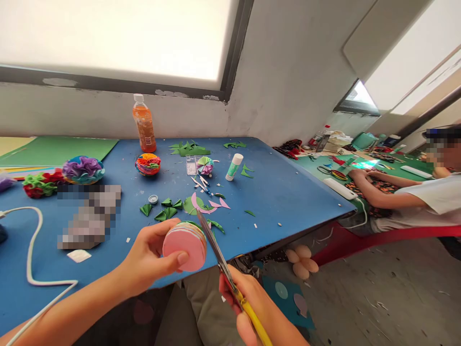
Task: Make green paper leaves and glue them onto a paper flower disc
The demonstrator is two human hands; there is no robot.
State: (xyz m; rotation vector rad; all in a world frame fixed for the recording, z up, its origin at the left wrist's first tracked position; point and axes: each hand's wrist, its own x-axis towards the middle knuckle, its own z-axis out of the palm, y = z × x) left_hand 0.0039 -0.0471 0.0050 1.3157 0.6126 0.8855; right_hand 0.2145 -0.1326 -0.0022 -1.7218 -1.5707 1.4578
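Note:
My left hand (149,257) grips a thick stack of round paper discs (185,250), pink on the face toward me, with several colours at its edge. Yellow-handled scissors (223,266) are in my right hand (252,300), their blades pointing up and left beside the stack's right edge. Just beyond the stack, pink paper offcuts (203,207) and a green paper circle (189,205) lie on the blue table (281,202). Folded green paper pieces (166,213) are left of them.
A glue stick (234,167), an orange drink bottle (144,126) and ruffled paper balls (148,164) stand farther back. A white cable (31,250) crosses the left side. At right, a person (414,192) works at a green table (317,168); a red chair (345,240) is nearer.

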